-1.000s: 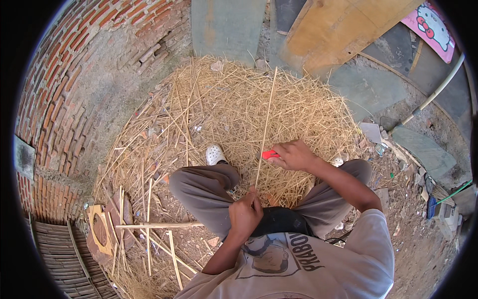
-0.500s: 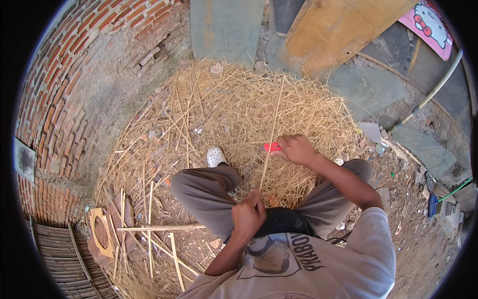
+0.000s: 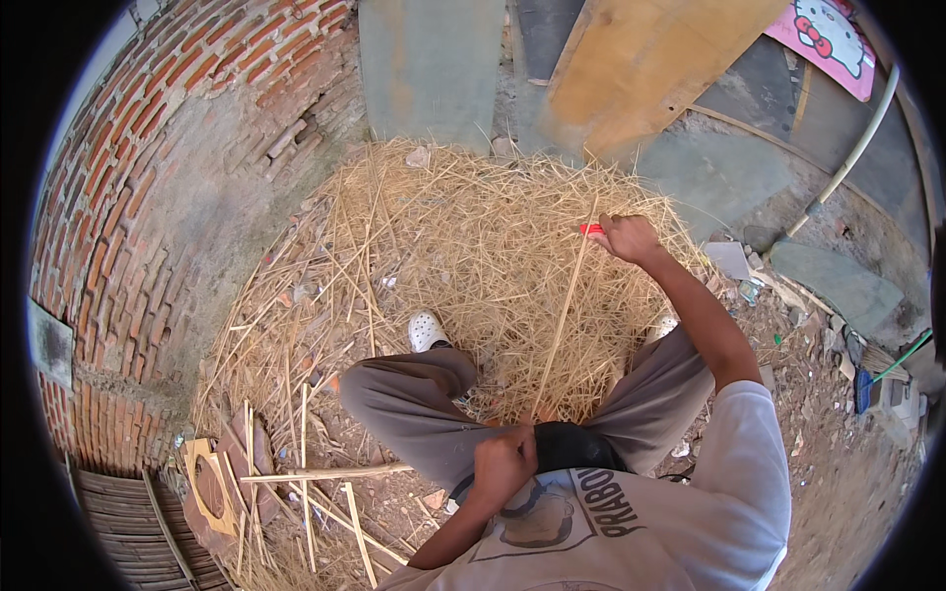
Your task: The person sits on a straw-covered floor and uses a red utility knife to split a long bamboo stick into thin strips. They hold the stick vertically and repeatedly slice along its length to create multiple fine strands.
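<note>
A long thin bamboo strip (image 3: 564, 320) slants from my lap toward the far right over a heap of pale shavings (image 3: 463, 246). My left hand (image 3: 505, 463) is closed around its near end, close to my waist. Out at the strip's far end, my right hand (image 3: 631, 238) grips a small red-handled knife (image 3: 590, 229). The knife lies against or right beside the strip; its blade is too small to make out.
Loose bamboo sticks (image 3: 330, 473) and a board with a round hole (image 3: 209, 485) lie at the left. A brick wall (image 3: 128, 227) rises beyond them. Leaning boards (image 3: 650, 69) stand at the back, rubble and a pale pipe (image 3: 857, 158) at the right.
My right hand has slid away from me along the strip with the knife, its arm now stretched out. My left hand keeps its grip near my lap, and the strip tilts further right.
</note>
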### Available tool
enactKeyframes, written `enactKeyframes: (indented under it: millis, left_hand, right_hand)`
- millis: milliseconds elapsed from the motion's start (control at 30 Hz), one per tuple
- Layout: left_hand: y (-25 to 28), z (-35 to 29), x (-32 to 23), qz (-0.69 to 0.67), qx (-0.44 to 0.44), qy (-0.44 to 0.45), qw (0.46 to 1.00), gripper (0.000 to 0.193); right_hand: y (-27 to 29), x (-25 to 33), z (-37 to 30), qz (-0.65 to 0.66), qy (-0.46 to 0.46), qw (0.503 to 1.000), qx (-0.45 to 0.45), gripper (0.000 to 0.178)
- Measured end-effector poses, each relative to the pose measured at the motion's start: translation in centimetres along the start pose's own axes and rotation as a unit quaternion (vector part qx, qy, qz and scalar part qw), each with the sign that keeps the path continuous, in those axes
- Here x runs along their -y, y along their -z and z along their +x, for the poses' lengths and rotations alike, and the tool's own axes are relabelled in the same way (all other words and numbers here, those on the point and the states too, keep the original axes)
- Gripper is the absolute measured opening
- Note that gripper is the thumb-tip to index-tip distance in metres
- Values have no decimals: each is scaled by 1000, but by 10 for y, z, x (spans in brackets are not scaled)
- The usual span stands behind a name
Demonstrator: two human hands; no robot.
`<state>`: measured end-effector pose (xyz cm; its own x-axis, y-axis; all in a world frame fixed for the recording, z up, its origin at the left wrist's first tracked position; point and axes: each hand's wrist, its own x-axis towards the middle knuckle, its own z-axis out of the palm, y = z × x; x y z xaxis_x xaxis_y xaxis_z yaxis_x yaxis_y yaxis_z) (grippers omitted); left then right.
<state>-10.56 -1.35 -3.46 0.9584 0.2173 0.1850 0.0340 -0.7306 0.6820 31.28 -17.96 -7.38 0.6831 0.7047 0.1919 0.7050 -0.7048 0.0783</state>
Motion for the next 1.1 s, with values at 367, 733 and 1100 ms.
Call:
enactKeyframes:
  millis: [367, 733, 1100]
  left_hand:
    - [13, 5, 12, -71, 37, 65, 995, 19]
    - [31, -20, 33, -184, 73, 174, 965, 29]
    - [24, 29, 47, -317, -10, 241, 917, 20]
  right_hand:
    - [-25, -6, 3, 119, -113, 986, 39, 56]
    - [0, -60, 14, 643, -329, 691, 43, 67]
    - [15, 24, -23, 184, -140, 926, 297, 84]
